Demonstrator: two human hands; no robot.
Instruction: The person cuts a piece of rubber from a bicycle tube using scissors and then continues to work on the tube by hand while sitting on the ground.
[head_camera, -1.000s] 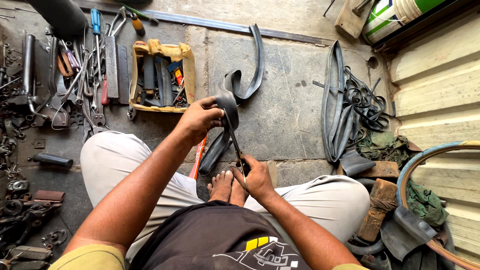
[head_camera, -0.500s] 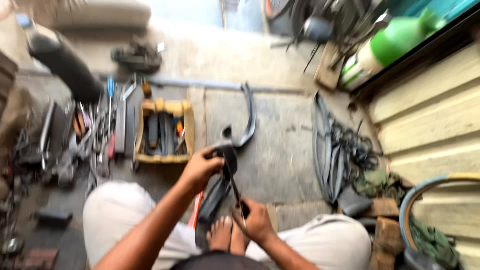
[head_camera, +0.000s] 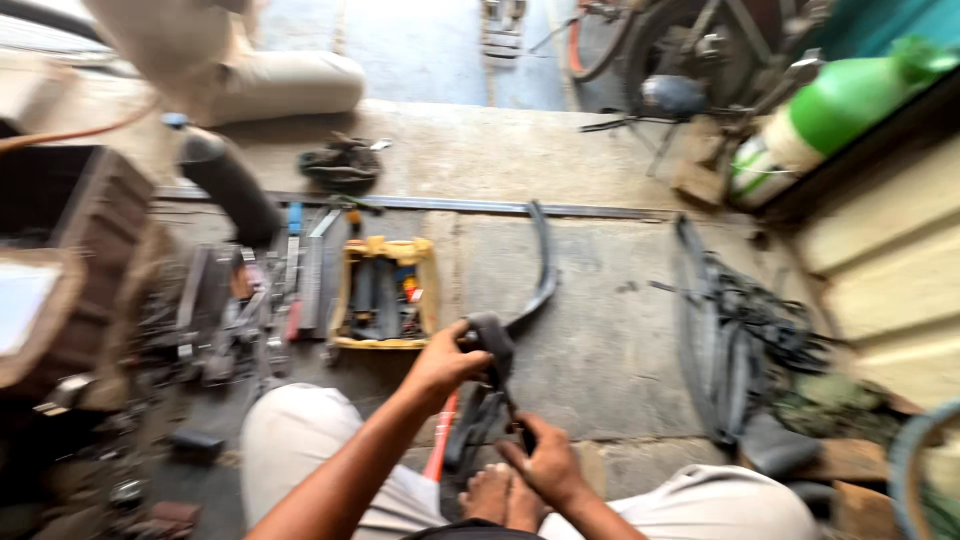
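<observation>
rubber strip (head_camera: 492, 345), black and flat, stretched taut between two hands above the crossed feet (head_camera: 505, 495), over the gap between the knees. upper end folded into a thick loop and gripped by the left hand (head_camera: 445, 365), fingers clenched around the fold. lower end pinched by the right hand (head_camera: 545, 465), fingers closed around the strip together with something small and dark; too blurred to tell whether a blade or a clip. matt surface, limp where slack, probably cut from an inner tube, with a second darker band hanging just beside it down toward the concrete floor (head_camera: 600, 330).

risk, as a judgement: under this tension, likely to snap back toward the wrist or face if one end slips out. if a cutting edge sits in the right hand, could run off line and reach the bare toes directly below or the left thumb. blurred view suggests a turned head, so poorer aim too. red-handled tool (head_camera: 440, 455) lying close under the left forearm, easy to knock. yellow tool tray (head_camera: 385, 250) and loose spanners (head_camera: 250, 300) near the left knee, well apart from the strip.
</observation>
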